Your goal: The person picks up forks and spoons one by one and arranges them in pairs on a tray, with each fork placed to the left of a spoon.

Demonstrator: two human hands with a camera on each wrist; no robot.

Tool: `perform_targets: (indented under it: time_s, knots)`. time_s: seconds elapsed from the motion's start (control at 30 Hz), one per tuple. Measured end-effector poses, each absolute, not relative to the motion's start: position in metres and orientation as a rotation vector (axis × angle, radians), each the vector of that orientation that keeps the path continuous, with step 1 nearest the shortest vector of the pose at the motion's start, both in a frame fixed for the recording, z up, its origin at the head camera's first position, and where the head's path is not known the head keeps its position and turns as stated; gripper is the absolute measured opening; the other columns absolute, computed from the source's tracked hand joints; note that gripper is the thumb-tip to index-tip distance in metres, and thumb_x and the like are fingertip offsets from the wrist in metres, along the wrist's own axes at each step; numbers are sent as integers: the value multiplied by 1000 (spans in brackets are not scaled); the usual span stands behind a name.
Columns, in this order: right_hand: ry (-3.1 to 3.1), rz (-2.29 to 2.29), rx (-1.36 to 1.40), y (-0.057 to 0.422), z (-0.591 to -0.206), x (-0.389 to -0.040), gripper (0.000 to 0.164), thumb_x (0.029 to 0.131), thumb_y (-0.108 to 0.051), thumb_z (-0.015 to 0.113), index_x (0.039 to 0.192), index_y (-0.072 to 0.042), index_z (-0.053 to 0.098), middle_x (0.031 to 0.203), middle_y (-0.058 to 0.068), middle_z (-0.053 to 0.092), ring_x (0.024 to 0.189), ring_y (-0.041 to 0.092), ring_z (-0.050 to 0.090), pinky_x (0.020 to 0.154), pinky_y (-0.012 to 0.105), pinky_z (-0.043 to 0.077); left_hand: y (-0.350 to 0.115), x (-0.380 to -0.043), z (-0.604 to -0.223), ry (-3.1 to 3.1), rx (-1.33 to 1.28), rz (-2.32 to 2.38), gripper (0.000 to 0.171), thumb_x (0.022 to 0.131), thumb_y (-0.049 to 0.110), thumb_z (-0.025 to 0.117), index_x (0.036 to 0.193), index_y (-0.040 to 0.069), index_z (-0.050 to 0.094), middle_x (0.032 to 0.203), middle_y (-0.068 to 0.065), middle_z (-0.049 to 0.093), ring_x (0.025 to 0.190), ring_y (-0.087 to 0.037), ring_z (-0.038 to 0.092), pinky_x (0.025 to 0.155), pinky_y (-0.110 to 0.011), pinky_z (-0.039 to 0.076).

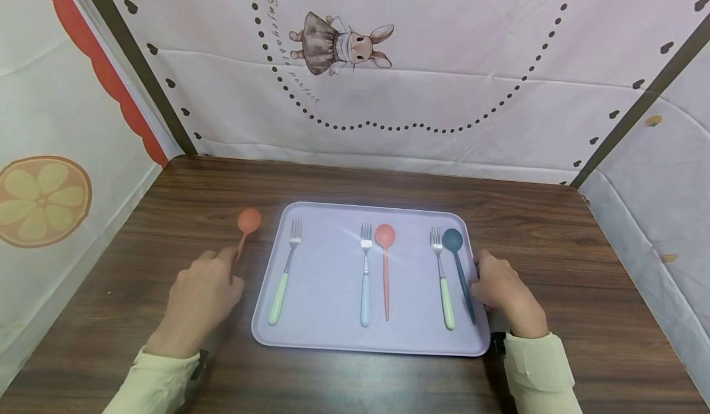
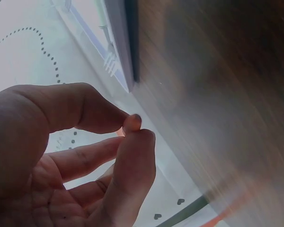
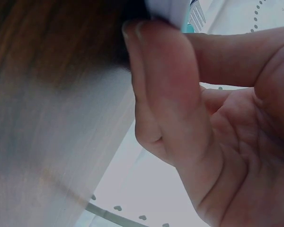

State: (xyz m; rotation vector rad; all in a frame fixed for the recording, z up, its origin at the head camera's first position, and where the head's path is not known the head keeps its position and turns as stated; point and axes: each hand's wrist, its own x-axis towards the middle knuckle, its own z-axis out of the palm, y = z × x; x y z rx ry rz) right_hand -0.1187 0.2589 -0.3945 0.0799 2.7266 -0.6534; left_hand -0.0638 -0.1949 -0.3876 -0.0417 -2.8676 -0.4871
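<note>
My left hand (image 1: 198,297) pinches the handle of an orange spoon (image 1: 249,220) between thumb and fingers, left of a pale lilac tray (image 1: 327,266). In the left wrist view the handle's end (image 2: 132,124) pokes out between the fingertips. At the tray's right edge my right hand (image 1: 506,288) grips the rim, thumb above and fingers under it. On the tray lie a green-handled fork (image 1: 281,291) at left, a blue-handled fork (image 1: 365,291) and a pink spoon (image 1: 385,236) in the middle, and another green-handled fork (image 1: 446,297) beside a dark blue spoon (image 1: 452,239) at right.
The tray rests on a dark wooden table (image 1: 355,380). Behind it hangs a white cloth (image 1: 455,50) with a printed rabbit and dotted lines. More printed cloth (image 1: 41,278) borders the left side, and a pale cloth (image 1: 654,217) the right.
</note>
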Motion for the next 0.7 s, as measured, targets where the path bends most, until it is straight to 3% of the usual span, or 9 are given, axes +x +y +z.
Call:
perform_targets:
  time_s: [0.7]
  knots:
    - [2714, -633, 101, 259, -391, -120, 47, 92, 1, 58, 133, 16, 41, 90, 23, 59, 60, 24, 60, 52, 35, 49, -169, -63, -378, -2864, -70, -463, 37, 76, 1, 62, 112, -3, 68, 75, -18, 56, 55, -44, 56, 44, -56, 43]
